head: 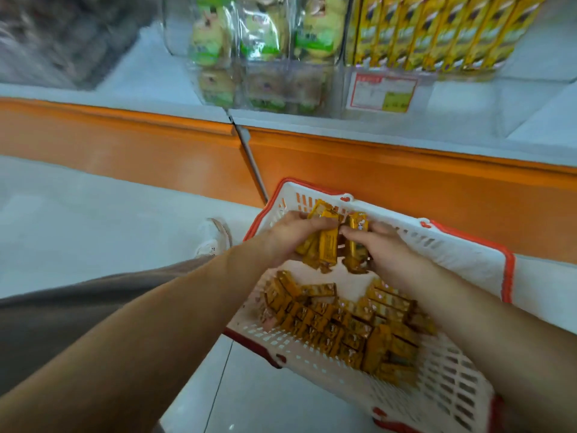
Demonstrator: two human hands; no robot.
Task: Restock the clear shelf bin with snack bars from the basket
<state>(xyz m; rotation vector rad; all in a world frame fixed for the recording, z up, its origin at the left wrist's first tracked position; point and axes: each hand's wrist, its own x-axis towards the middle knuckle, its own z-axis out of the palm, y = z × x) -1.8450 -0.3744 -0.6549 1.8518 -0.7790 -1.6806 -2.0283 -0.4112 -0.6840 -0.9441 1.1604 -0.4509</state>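
Down by the orange shelf base [125, 145], the slotted white plastic basket [452, 245] sits on the floor, well below the clear glossy bin [462, 73] — a long lift. The left hand [293, 235] grips a loose fan of slim, foil-slick yellow bars [327, 245] and the right hand [384, 248] pinches more — squeezed unevenly, some could slip back into the basket.

This is a shop aisle. Across the upper frame runs a white display shelf [468, 132] with an orange front band [406, 182]. On it stand clear plastic bins [338, 89]: one at top centre holds green-wrapped packets [262, 48], one at top right a tight row of identical yellow packs [437, 32]. A red-bordered price label [382, 93] is fixed to a bin front. On the pale tiled floor [93, 214] at lower right sits a white, red-rimmed shopping basket [468, 242] holding many identical snack bars [343, 323].
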